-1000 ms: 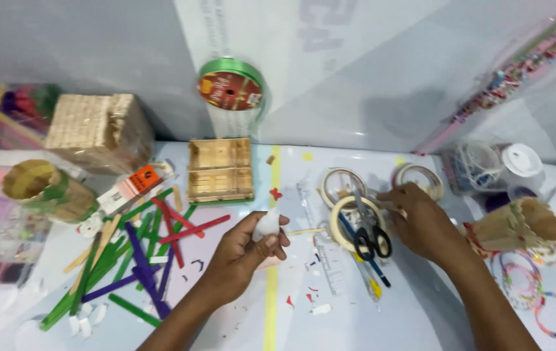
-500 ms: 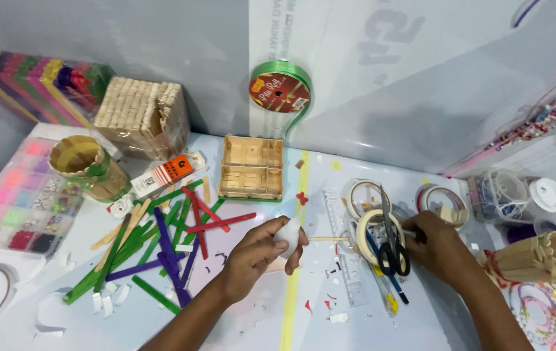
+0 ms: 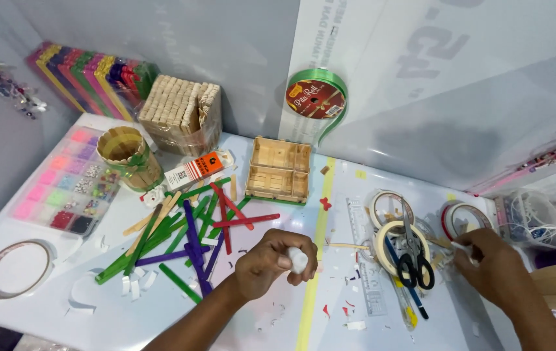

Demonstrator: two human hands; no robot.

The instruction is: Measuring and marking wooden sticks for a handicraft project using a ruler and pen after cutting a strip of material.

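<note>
Head view: left hand point(image 3: 271, 263) fisted round small white lump point(image 3: 298, 259) above table point(image 3: 44, 312) — long axis unclear; right hand point(image 3: 496, 270) pinching thin white stick point(image 3: 461, 246), pointing left toward tape rolls point(image 3: 395, 237).

1 head-worn view, steeply down and close over the craft table point(image 3: 83, 318), walls behind.

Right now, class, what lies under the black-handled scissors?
The scissors rest across a cream tape roll, with a blue stick passing beneath the handles and a clear ruler alongside. Whatever sits under the blades inside the roll's ring is too cluttered to tell.
</note>
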